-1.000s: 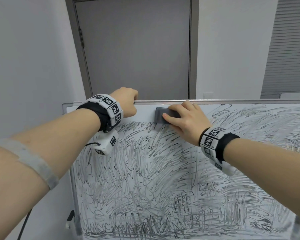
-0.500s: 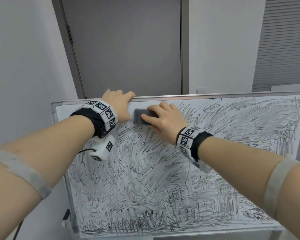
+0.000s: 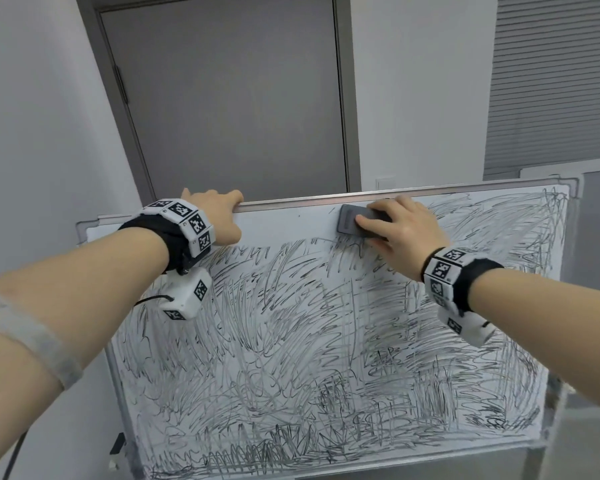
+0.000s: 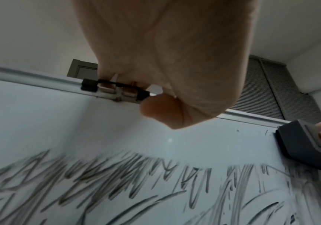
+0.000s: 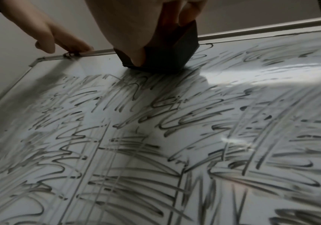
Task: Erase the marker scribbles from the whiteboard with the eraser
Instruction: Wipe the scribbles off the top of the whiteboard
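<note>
A whiteboard (image 3: 326, 341) on a stand is covered in black marker scribbles (image 3: 291, 358), apart from a wiped white strip (image 3: 284, 223) along its top left. My right hand (image 3: 402, 230) grips a dark grey eraser (image 3: 354, 220) and presses it flat against the board just under the top rail. The eraser (image 4: 306, 146) shows at the right edge of the left wrist view, and in the right wrist view the eraser (image 5: 167, 56) sits under my palm. My left hand (image 3: 219, 216) curls its fingers over the top rail (image 3: 291, 202) near the left corner, thumb on the board face.
A grey door (image 3: 229, 98) stands behind the board, with white walls on both sides and grey blinds (image 3: 555, 81) at the right. The board's stand leg (image 3: 534, 462) shows at the lower right. A small clip (image 4: 115, 91) sits on the rail by my left fingers.
My right hand has slid the eraser rightward along the top of the board, away from my left hand, leaving a longer wiped strip. The left hand keeps its hold on the rail.
</note>
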A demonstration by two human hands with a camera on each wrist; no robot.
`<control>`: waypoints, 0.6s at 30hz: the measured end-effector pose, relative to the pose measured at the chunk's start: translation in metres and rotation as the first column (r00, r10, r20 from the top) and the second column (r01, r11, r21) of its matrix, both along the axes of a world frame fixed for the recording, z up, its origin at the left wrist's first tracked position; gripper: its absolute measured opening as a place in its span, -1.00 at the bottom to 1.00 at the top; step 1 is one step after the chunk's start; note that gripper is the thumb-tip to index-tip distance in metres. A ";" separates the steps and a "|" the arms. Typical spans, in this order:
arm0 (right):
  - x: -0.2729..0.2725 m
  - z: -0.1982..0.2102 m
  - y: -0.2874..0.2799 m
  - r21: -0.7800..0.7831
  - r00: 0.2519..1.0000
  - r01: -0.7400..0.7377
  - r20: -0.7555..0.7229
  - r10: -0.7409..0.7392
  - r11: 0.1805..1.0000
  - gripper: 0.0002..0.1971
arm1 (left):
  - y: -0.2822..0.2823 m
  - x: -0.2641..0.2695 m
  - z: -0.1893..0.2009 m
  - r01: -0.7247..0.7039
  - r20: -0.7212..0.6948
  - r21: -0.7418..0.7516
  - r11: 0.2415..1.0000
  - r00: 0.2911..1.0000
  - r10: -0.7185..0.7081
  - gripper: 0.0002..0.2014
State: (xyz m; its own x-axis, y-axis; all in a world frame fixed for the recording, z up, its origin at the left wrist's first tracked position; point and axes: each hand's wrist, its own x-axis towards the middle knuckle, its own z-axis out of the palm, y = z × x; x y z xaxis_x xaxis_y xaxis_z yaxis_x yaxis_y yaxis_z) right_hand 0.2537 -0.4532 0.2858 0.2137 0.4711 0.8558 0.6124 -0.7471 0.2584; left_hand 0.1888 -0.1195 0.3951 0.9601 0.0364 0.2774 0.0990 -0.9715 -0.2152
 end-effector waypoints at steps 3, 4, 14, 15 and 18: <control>-0.003 0.003 0.018 -0.007 0.999 -0.051 -0.009 0.051 0.999 -0.58 | -0.011 -0.003 0.001 0.018 -0.011 0.001 1.000 1.000 -0.018 -0.43; -0.004 0.004 0.027 -0.020 0.998 -0.062 -0.014 0.061 0.998 -0.58 | -0.017 -0.004 0.000 0.042 -0.012 -0.008 0.999 0.999 -0.042 -0.39; -0.026 0.016 0.099 -0.037 0.988 -0.151 -0.030 0.149 0.988 -0.66 | -0.063 0.000 -0.005 0.287 0.076 -0.292 0.912 0.958 -0.277 -0.50; -0.024 0.016 0.092 -0.036 0.990 -0.138 -0.032 0.137 0.990 -0.67 | -0.061 0.001 -0.006 0.283 0.084 -0.266 0.921 0.959 -0.271 -0.52; -0.017 0.017 0.056 0.019 0.995 -0.083 -0.048 0.084 0.996 -0.63 | -0.061 0.002 -0.005 0.271 0.091 -0.202 0.941 0.962 -0.258 -0.49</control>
State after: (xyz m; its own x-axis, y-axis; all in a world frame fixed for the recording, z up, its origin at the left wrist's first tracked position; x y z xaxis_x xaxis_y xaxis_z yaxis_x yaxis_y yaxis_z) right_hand 0.2362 -0.3973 0.3027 0.2162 0.4746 0.8532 0.6843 -0.6970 0.2143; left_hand 0.1912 -0.1801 0.3904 0.9242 -0.1526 0.3501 -0.1611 -0.9869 -0.0050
